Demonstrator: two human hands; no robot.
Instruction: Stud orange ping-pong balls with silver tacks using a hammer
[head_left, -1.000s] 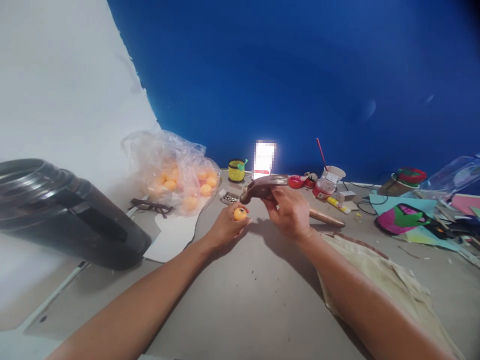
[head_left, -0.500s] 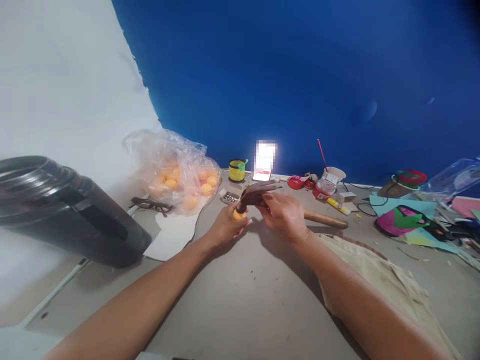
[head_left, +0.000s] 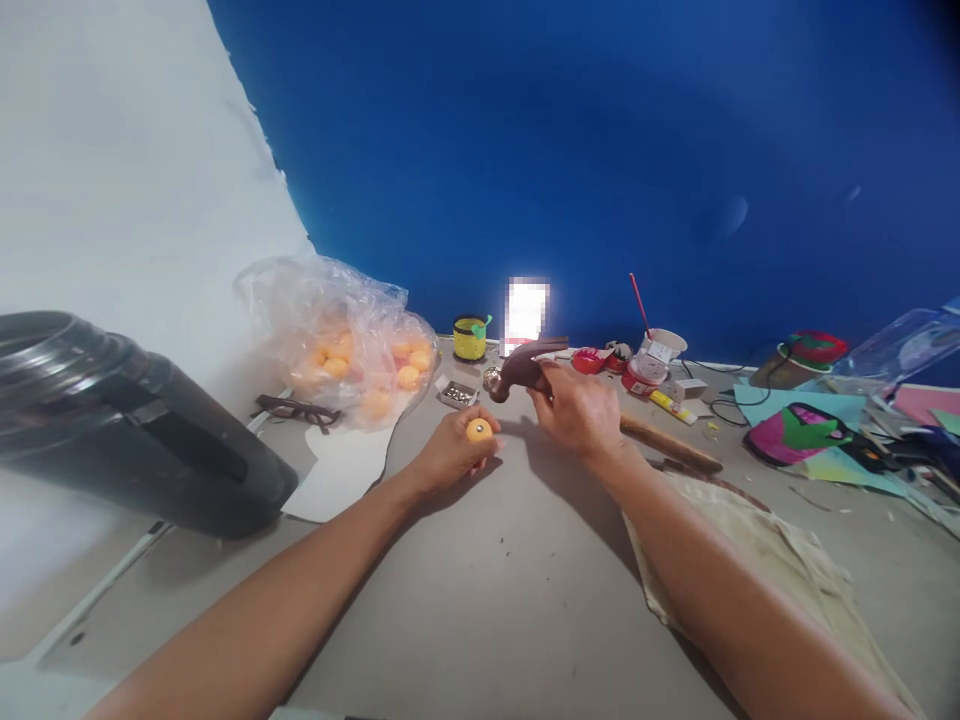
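Observation:
My left hand (head_left: pixel 447 448) is closed around an orange ping-pong ball (head_left: pixel 472 433) on the grey table. A small shiny metal stud or tack shows on top of the ball. My right hand (head_left: pixel 581 412) grips a claw hammer (head_left: pixel 525 372) close to its head, and the wooden handle sticks out behind to the right. The hammer's round striking face is raised above the ball, apart from it. Just behind my left hand lies a small open box (head_left: pixel 458 394) of tiny metal pieces.
At the left stand a large dark flask (head_left: pixel 187 430), eyeglasses (head_left: pixel 296 410) and a clear bag (head_left: pixel 322 310) of orange balls. A yellow cup (head_left: pixel 470 340) and a glowing phone (head_left: pixel 527 310) are at the back. Rightward are a white cup (head_left: pixel 666 345), beige cloth (head_left: pixel 735 540) and coloured paper (head_left: pixel 802 402).
The hammer head has lifted off the ball, up and slightly right, with my right hand. The metal piece on top of the ball now shows. My left hand keeps its hold.

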